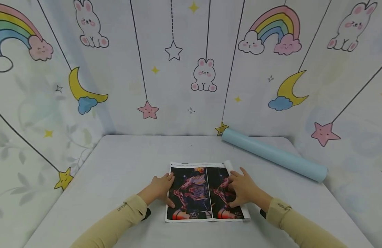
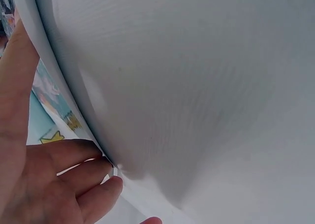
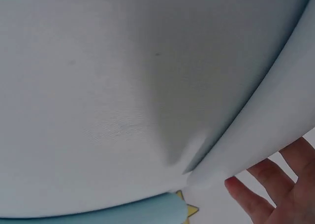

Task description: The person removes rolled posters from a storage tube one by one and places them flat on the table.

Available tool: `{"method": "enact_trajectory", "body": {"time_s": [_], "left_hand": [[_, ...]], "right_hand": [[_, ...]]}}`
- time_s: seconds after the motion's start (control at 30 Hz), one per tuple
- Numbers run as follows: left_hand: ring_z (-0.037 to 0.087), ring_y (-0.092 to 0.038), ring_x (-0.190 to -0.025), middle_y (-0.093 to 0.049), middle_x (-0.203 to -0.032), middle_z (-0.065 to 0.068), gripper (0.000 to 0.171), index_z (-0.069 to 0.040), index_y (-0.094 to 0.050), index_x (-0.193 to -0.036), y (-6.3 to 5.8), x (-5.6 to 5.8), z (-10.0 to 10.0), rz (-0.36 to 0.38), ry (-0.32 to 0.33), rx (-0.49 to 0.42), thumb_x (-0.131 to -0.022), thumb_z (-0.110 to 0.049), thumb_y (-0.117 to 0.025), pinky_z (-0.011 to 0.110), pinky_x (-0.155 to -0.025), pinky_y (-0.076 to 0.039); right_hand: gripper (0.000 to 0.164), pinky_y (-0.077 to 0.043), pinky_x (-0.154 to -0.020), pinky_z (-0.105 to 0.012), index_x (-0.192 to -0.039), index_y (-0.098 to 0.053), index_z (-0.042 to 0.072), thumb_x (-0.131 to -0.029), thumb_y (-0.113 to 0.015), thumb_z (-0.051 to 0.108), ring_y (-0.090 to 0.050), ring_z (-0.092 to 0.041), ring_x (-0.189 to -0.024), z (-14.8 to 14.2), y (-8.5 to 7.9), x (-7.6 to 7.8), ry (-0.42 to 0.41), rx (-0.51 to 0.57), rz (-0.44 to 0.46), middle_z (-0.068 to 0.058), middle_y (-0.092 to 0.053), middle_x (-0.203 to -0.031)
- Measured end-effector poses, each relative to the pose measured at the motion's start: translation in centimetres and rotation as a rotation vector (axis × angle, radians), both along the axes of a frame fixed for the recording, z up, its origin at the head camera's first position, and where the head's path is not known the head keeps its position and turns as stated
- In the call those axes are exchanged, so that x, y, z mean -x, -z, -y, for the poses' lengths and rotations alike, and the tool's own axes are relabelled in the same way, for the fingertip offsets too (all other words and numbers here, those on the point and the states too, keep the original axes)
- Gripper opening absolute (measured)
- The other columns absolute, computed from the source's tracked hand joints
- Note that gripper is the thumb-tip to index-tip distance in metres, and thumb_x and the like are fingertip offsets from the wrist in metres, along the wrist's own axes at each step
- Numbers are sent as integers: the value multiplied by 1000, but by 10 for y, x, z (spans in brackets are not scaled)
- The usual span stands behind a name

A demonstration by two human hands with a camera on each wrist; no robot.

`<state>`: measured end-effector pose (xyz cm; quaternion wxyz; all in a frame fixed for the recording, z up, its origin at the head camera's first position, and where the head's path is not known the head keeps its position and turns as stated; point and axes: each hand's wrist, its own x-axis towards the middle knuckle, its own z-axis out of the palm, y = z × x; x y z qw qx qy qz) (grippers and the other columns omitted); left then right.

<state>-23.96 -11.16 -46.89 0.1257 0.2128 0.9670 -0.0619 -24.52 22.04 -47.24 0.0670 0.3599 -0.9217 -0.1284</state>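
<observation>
A printed sheet (image 1: 191, 191) with two dark, colourful pictures side by side lies on the white table in the head view. Its right edge (image 1: 245, 213) curls in a white band, which the right wrist view shows as a rounded paper edge (image 3: 275, 120). My left hand (image 1: 161, 187) rests at the sheet's left edge, thumb near the lower corner; in the left wrist view its fingertips (image 2: 110, 167) touch the paper edge. My right hand (image 1: 243, 187) lies over the right picture with fingers spread. Part of that picture is hidden beneath it.
Behind the sheet, to the right, a long light-blue roll (image 1: 274, 155) lies diagonally on the white table (image 1: 141, 151). A curtain-like backdrop (image 1: 178, 86) printed with rabbits, stars, moons and rainbows surrounds the table's back and sides.
</observation>
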Motion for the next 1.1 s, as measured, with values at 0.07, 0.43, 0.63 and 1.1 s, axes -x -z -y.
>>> {"method": "enact_trajectory", "body": {"time_s": [0.07,0.43,0.63,1.1], "left_hand": [[25,-31,-132,-32,-145,10,111,-2,-39,-137,0,1,1,4,-2,-1,-53,-65,-75,54,-91,-37],[27,-26,-134,-29,-147,8,109,-6,-37,-139,-2,2,5,23,-13,-21,-55,-65,-74,56,-92,-36],[26,-25,-135,-29,-147,6,109,-8,-37,-140,0,3,7,14,-10,7,-55,-67,-72,56,-91,-37],[27,-20,-136,-25,-149,3,110,-11,-32,-143,5,0,17,23,-6,-64,-56,-64,-73,59,-90,-35]], "right_hand": [[57,-22,-97,-62,-77,-72,19,-54,-65,70,-45,-31,-117,-6,0,-1,14,-4,2,-3,-61,-102],[93,-15,-101,-61,-120,-62,20,-54,-53,85,-39,-33,-125,-36,-6,-10,-8,-35,69,-2,-64,-114],[105,-16,-101,-61,-136,-45,15,-57,-49,84,-34,-35,-128,-60,9,-12,16,80,246,-11,-44,-137],[100,-15,-90,-73,-143,-31,10,-68,-57,71,-20,-44,-132,-76,21,-16,-18,272,435,-19,-24,-147]]}}
